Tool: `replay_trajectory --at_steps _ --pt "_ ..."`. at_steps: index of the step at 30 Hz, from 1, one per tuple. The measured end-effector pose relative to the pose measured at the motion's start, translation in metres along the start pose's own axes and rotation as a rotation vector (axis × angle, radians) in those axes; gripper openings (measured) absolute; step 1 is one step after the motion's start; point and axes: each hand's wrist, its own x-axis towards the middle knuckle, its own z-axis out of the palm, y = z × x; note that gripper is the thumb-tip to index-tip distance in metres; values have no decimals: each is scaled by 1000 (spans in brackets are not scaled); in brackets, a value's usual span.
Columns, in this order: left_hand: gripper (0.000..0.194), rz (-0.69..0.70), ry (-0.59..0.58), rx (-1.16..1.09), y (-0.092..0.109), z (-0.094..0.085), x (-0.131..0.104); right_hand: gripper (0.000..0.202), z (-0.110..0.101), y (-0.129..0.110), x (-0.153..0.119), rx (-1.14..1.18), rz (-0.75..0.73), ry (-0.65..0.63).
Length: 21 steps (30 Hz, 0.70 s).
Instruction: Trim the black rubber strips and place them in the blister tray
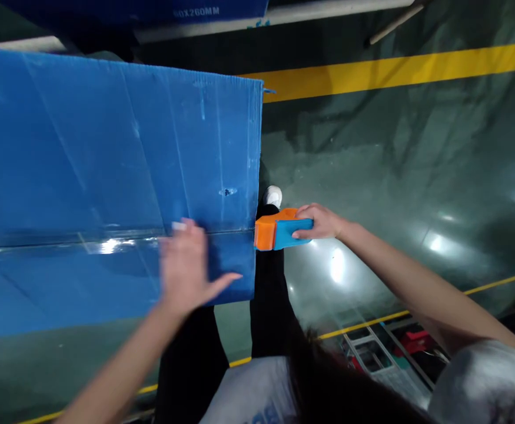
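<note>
A large blue corrugated box (107, 147) fills the left of the view, with a lengthwise seam under shiny clear tape (120, 244). Over the seam, near the box's right end, is my left hand (184, 268), slightly blurred, fingers stretched out and thumb spread, holding nothing. My right hand (321, 222) grips an orange and blue tape dispenser (283, 231) just beyond the right edge of the box, its orange end against or very near that edge at the seam. Whether tape runs from the dispenser cannot be made out.
Another dark blue box (195, 9) and a pale rail (283, 15) lie along the top. A yellow stripe (372, 70) crosses the green floor (372, 159). My legs and a white shoe (273, 195) show below the box. Metal frames (372, 350) stand at the lower right.
</note>
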Motion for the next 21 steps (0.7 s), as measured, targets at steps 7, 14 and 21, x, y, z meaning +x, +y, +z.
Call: replay_trajectory --at_steps 7,14,21 --pt "90 70 106 136 98 78 11 51 0 9 -6 45 -95 6" --pt "92 68 99 195 94 73 13 55 -14 55 -55 -75 46 95" --pt "95 76 78 239 105 74 15 57 -1 18 -24 -292 362 111"
